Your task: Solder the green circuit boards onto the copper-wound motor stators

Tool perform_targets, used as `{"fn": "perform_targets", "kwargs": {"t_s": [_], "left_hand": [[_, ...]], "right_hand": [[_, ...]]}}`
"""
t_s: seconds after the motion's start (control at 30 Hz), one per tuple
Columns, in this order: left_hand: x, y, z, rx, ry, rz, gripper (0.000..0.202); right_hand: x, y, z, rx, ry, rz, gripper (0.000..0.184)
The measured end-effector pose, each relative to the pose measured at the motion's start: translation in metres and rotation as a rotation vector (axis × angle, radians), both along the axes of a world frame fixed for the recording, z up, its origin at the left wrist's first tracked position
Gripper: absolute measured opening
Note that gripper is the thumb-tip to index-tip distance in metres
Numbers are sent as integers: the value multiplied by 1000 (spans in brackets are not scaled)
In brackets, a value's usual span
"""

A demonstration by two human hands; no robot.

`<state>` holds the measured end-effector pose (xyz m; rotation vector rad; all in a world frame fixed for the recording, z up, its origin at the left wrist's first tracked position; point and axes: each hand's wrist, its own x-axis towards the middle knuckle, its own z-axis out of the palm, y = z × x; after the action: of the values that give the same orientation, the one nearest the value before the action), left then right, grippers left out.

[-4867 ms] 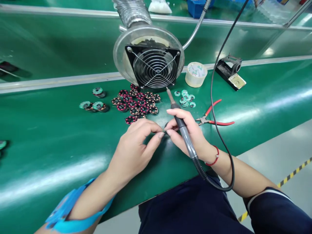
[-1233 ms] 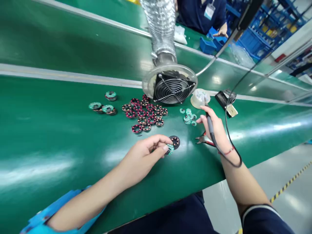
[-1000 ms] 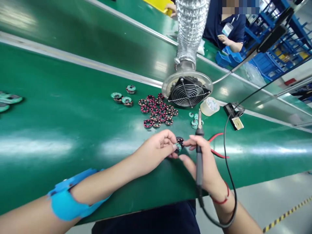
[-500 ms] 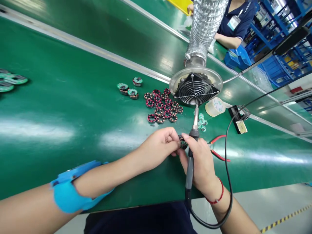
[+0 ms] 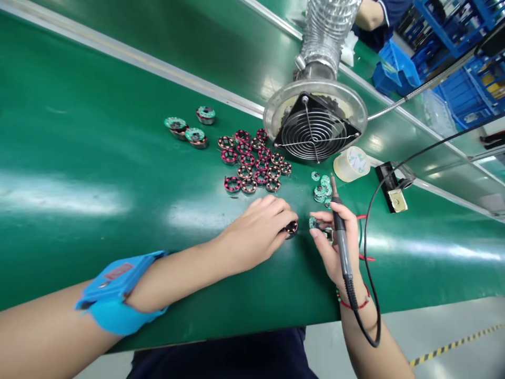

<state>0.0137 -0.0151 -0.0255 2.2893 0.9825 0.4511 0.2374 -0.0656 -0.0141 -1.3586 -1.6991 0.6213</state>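
My left hand (image 5: 260,229) is closed round a dark motor stator (image 5: 291,228) with copper windings, low over the green bench; its fingers hide part of the ring. My right hand (image 5: 331,252) grips a soldering iron (image 5: 342,239), tip pointing up and away. Between the thumb and a finger of that same hand is a small round green circuit board (image 5: 313,222). Beyond my right hand lies a small cluster of loose green circuit boards (image 5: 323,188). Red-handled pliers (image 5: 366,258) lie partly hidden behind the right hand.
Several wound stators (image 5: 246,159) sit grouped ahead, with three board-topped stators (image 5: 196,136) to their left. A fume extractor fan (image 5: 317,129) hangs above the bench. A tape roll (image 5: 351,164) and a black stand (image 5: 386,181) are at right. Another person's arm (image 5: 369,15) shows across.
My hands have parted. The right hand moved right, away from the stator, and now pinches a green circuit board while keeping the iron. The left keeps the stator. The view has shifted.
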Motion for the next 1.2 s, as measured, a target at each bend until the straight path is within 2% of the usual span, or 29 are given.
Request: {"fn": "perform_targets", "kwargs": {"t_s": [0.17, 0.27, 0.4, 0.53, 0.63, 0.73, 1.0, 1.2], "left_hand": [[1, -1, -7, 161, 32, 136, 10], [-3, -6, -14, 129, -14, 131, 18], [-15, -9, -20, 46, -161, 115, 34], [-27, -2, -14, -45, -220, 63, 40], [-27, 6, -7, -100, -186, 57, 28], [-23, 12, -3, -130, -175, 58, 14], [-19, 17, 7, -272, -309, 69, 24], [-12, 16, 10, -322, -316, 138, 21]], "right_hand": [[-18, 0, -4, 24, 80, 137, 51], [-24, 3, -4, 26, 10, 222, 54], [-27, 6, -7, -4, -87, 211, 53], [-27, 5, -9, 73, -150, 173, 52], [-27, 6, -7, 106, -200, 168, 53], [-25, 8, -5, 66, -215, 194, 56], [-25, 10, -11, 18, -138, 244, 54], [-41, 2, 9, 135, -208, 101, 55]]}}
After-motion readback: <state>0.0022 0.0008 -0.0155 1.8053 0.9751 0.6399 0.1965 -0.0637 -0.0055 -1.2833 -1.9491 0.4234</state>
